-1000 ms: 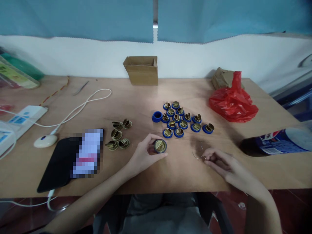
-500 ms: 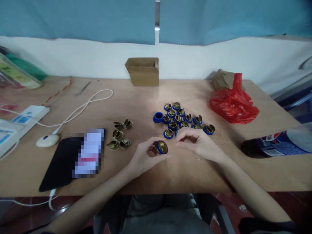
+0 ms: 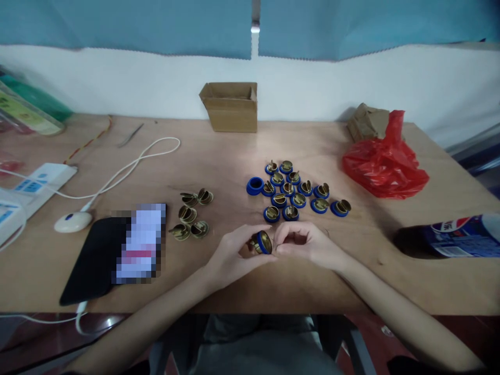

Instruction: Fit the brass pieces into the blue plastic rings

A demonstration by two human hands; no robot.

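Observation:
My left hand (image 3: 234, 256) grips a round brass fitting with a blue ring (image 3: 264, 242) around its rim, tilted so its hollow faces right. Close against that rim, the fingertips of my right hand (image 3: 308, 244) are pinched together on something thin and small that I cannot make out. Beyond the hands lie several brass fittings seated in blue rings (image 3: 298, 200), many with a flap standing up. A loose blue ring (image 3: 255, 186) sits at the left of that group. To the left is a smaller group of brass fittings without blue rings (image 3: 188, 214).
A phone (image 3: 142, 242) lies on a black device (image 3: 94, 260) at left, near a white cable and a power strip (image 3: 47, 182). At the back stands a cardboard box (image 3: 234, 112). A red plastic bag (image 3: 385, 169) and a cola bottle (image 3: 449, 237) are on the right.
My right hand has moved left and slightly down, up to the fitting's rim. The fitting in my left hand has turned to face more to the right. The view has shifted slightly.

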